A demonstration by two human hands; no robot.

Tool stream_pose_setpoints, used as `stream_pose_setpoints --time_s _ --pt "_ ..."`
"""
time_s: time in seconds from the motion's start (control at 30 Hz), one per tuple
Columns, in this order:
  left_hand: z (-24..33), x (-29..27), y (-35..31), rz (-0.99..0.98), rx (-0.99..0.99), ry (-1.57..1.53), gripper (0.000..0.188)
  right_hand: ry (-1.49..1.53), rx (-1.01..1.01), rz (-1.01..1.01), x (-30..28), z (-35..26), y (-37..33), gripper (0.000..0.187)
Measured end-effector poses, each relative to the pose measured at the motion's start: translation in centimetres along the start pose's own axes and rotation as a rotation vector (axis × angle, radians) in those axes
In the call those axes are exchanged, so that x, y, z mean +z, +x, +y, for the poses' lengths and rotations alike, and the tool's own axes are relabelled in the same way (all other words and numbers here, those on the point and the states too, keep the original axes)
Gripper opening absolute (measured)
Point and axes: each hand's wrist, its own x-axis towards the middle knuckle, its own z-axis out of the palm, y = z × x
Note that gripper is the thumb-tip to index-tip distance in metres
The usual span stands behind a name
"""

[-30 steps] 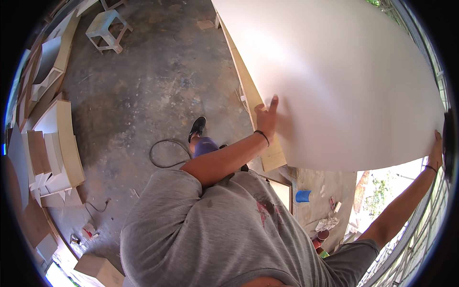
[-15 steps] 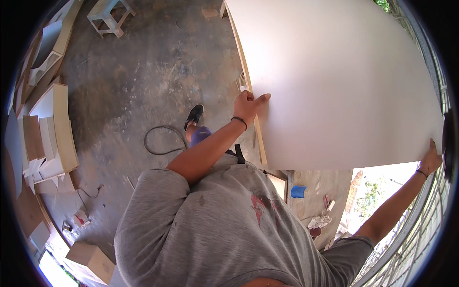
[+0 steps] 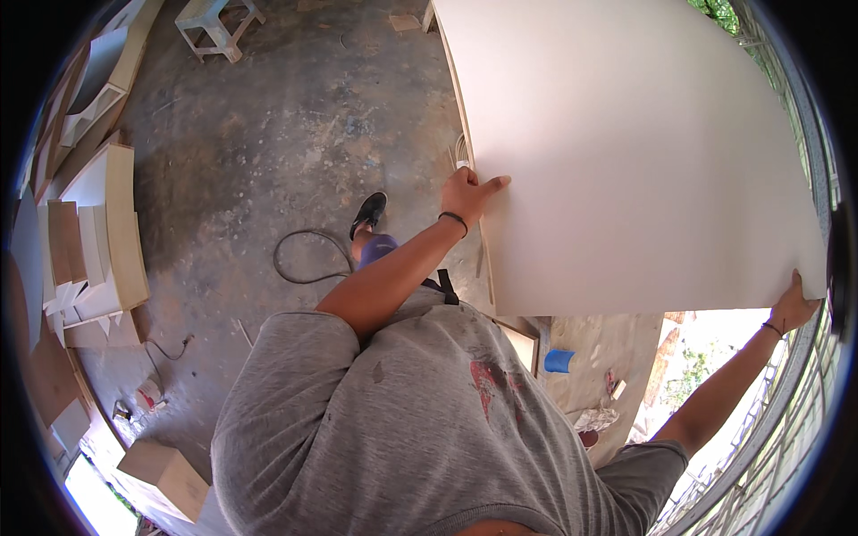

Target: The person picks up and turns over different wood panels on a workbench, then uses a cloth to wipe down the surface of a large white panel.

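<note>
A large white panel (image 3: 643, 170) lies face up at the right, above a thin wooden edge (image 3: 459, 98) that shows along its left side. My left hand (image 3: 466, 194) grips that left side, thumb on the top face and fingers curled over the edge and partly hidden. At the near right corner my right hand (image 3: 792, 308) holds the panel's near edge, with its thumb on top and its other fingers mostly hidden underneath. My arms are spread wide across the panel's near end.
Metal mesh (image 3: 804, 384) runs close along the right side. A plastic stool (image 3: 219, 27) stands far left on the concrete floor. Light wooden box pieces (image 3: 121, 232) line the left, and a looped cable (image 3: 295, 277) lies near my shoe (image 3: 369, 212). A blue piece (image 3: 559, 361) lies below the panel.
My right hand has shifted a little left along the near edge, leaving the panel's corner in sight. Less of the wooden edge shows at the left. My left hand keeps its hold.
</note>
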Motion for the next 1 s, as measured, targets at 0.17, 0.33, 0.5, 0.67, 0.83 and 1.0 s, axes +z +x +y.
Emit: stream_pose_setpoints --time_s 0.17,0.33,0.5,0.67,0.83,1.0 --pt "-0.2 0.1 0.1 0.023 0.045 0.031 0.055 -0.012 0.003 0.017 0.3 -0.1 0.1 0.052" --pt "0.4 -0.4 -0.6 0.031 0.054 -0.032 0.056 -0.119 0.008 0.022 0.8 0.2 0.1 0.050" --pt "-0.2 -0.1 -0.3 0.058 0.062 0.022 0.056 -0.090 0.104 -0.034 1.3 -0.3 -1.1 0.050" --pt "-0.4 -0.2 -0.1 0.055 0.025 0.054 0.056 -0.141 0.072 -0.019 1.7 -1.7 -2.5 0.051" --pt "-1.1 0.7 0.0 0.042 0.001 0.067 0.056 -0.142 0.146 -0.045 1.1 -2.7 -2.9 0.051" --pt "-2.0 0.4 1.0 -0.023 0.000 0.161 0.057 -0.003 0.063 -0.012 1.9 0.2 -3.1 0.046"
